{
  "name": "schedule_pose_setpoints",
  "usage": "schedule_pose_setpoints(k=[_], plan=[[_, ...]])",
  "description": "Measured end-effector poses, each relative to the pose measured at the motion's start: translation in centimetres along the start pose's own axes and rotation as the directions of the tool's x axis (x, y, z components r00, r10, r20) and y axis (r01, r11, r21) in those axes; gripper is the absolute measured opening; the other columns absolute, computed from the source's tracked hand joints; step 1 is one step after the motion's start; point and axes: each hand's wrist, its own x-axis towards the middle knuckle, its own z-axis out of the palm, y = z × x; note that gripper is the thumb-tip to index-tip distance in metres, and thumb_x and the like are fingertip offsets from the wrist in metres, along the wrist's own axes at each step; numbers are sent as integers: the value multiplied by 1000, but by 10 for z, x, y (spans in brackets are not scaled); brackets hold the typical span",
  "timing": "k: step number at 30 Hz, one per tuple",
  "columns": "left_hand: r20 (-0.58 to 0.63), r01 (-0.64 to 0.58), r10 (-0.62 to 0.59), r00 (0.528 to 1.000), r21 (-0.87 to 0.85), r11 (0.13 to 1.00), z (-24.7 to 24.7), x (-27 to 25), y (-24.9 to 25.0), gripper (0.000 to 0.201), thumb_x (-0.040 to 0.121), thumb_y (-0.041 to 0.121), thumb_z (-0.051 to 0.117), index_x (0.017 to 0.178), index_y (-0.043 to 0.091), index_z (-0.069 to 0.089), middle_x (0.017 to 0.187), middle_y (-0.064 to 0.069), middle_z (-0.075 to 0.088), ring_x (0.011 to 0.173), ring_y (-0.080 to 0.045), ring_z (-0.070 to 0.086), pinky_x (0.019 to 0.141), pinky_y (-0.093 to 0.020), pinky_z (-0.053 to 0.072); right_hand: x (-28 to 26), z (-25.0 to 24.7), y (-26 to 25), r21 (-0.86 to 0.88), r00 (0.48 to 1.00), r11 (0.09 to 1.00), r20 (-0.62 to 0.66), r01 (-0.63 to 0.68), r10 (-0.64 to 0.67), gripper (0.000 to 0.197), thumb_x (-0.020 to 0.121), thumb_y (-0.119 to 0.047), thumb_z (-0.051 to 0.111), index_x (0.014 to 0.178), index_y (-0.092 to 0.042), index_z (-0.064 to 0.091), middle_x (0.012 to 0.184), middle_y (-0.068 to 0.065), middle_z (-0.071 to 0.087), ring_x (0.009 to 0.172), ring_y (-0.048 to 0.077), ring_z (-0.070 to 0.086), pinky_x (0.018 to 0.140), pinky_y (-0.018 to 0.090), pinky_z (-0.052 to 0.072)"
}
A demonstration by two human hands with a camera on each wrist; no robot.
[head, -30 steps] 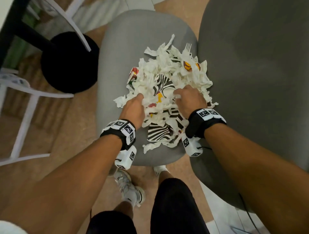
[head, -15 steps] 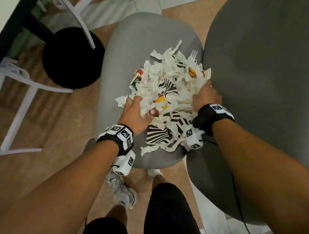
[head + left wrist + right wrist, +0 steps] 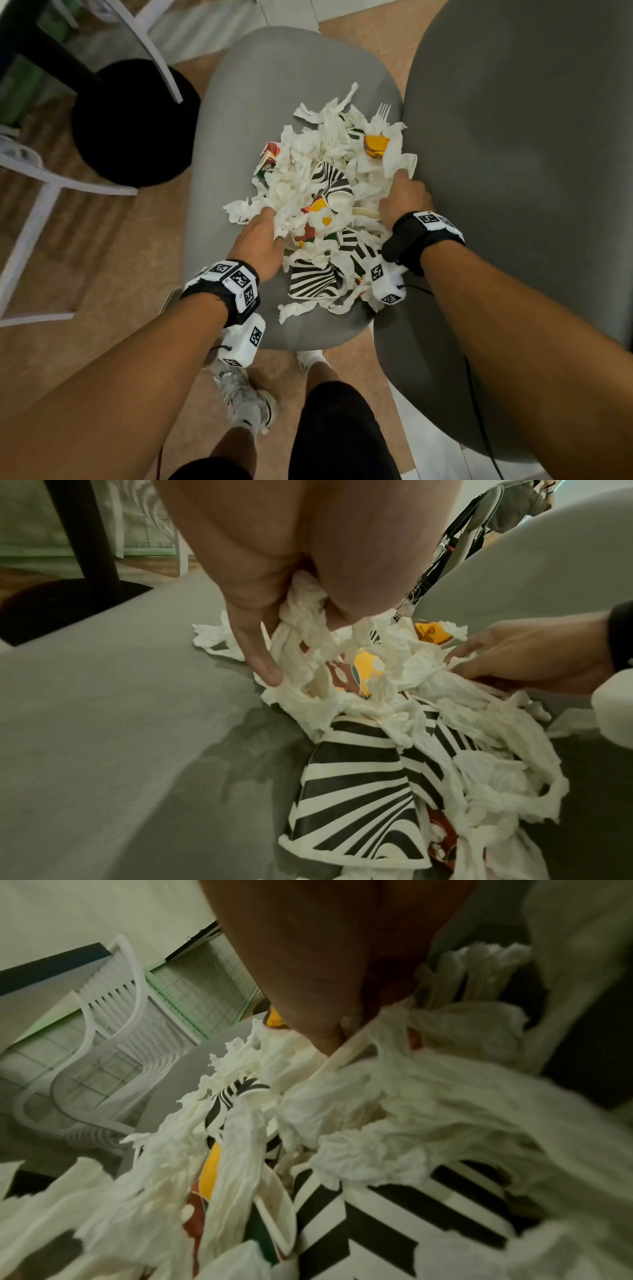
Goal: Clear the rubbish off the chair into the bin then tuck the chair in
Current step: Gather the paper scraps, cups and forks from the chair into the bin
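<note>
A heap of rubbish (image 3: 329, 192) lies on the grey chair seat (image 3: 260, 96): torn white tissue, zebra-striped paper plates (image 3: 311, 279), coloured paper cups and a white plastic fork (image 3: 382, 113). My left hand (image 3: 272, 222) is dug into the heap's left side. In the left wrist view its thumb and fingers (image 3: 260, 666) pinch a bunch of tissue (image 3: 301, 610). My right hand (image 3: 399, 186) is pushed into the right side of the heap, against the grey backrest (image 3: 513, 171). Its fingers (image 3: 479, 653) lie fairly straight along the tissue. No bin is in view.
A black round table base (image 3: 133, 123) with a dark post stands left of the chair. A white chair (image 3: 34, 212) stands further left. My legs and shoes (image 3: 246, 401) are at the seat's near edge. The floor is brown.
My right hand has moved from the middle of the heap to its right edge by the backrest. My left hand has pushed deeper into the left side, and the heap is bunched between them.
</note>
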Motion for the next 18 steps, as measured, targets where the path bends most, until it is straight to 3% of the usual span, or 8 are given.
schedule_pose_setpoints(k=[2,4,7,9,11,14,18], plan=[[4,8,-8,1000,16,1000,1,-2,-5,21,93,12,50,113,12,42,105,-11,58,94,-34,58,85,-48,51,2,2,3,-36,999,999,27,31,-30,33,95,-16,52,127,-7,57,125,22,61,109,42,61,88,42,53],[5,15,-15,1000,14,1000,1,-2,-7,22,93,13,50,113,14,42,105,-10,58,93,-33,58,84,-49,51,2,3,2,-69,997,995,-1,74,-74,38,92,-31,59,125,-12,60,126,17,61,112,40,58,93,45,51],[9,14,-14,1000,-12,1000,2,-2,-7,23,93,14,51,114,14,42,105,-10,59,92,-32,59,84,-48,52,4,10,-5,-90,988,984,14,156,-155,59,85,-50,64,136,-24,47,131,14,51,118,40,52,96,48,47],[9,11,-11,1000,-24,1000,1,-3,-8,23,93,13,51,115,14,42,104,-10,59,91,-31,60,83,-47,53,9,16,-11,-132,978,971,86,199,-189,56,87,-46,63,136,-26,47,129,13,52,116,40,54,96,47,47],[7,14,-14,1000,-27,1000,-1,-4,-9,24,94,13,51,116,14,42,102,-9,59,91,-31,59,83,-45,52,12,16,-15,-194,977,959,98,206,-190,39,89,-38,62,123,-18,60,122,13,58,111,38,59,93,45,50],[-1,22,-22,1000,-36,999,-5,-5,-12,25,94,14,51,118,13,43,103,-9,58,91,-31,59,82,-43,52,11,9,-23,-136,979,970,14,201,-201,23,94,-25,54,103,-10,68,109,14,66,99,37,63,82,40,52],[-5,35,-36,999,-49,998,-6,-5,-15,31,94,15,51,123,15,43,106,-8,58,95,-31,59,86,-45,51,4,2,-29,-3,964,967,-79,255,-255,27,91,-34,49,83,-10,60,97,14,64,89,37,60,77,41,52]])
